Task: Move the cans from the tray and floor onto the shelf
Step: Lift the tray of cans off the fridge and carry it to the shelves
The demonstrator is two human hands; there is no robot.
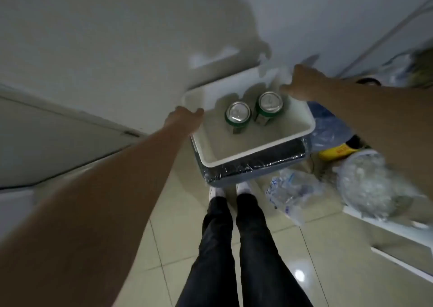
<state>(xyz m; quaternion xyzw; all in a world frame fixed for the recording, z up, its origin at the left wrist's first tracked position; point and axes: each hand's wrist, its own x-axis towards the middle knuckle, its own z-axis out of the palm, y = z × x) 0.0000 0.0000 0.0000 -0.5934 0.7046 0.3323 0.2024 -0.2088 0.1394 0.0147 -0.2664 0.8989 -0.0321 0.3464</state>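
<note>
A white tray (257,147) rests on a dark plastic-wrapped box (253,166) on the floor by the wall. Two green cans stand upright inside it, one on the left (237,117) and one on the right (269,105), both with silver tops. My left hand (182,118) grips the tray's left rim, thumb lying over the edge. My right hand (302,83) holds the far right corner, its thumb pointing in toward the right can. The fingers of both hands are hidden behind the rim.
My legs and white shoes (234,189) stand just in front of the box. Crumpled clear plastic bags (288,192), a yellow item (337,153) and a plastic-wrapped bundle (365,185) lie to the right. A white board (398,262) lies at lower right.
</note>
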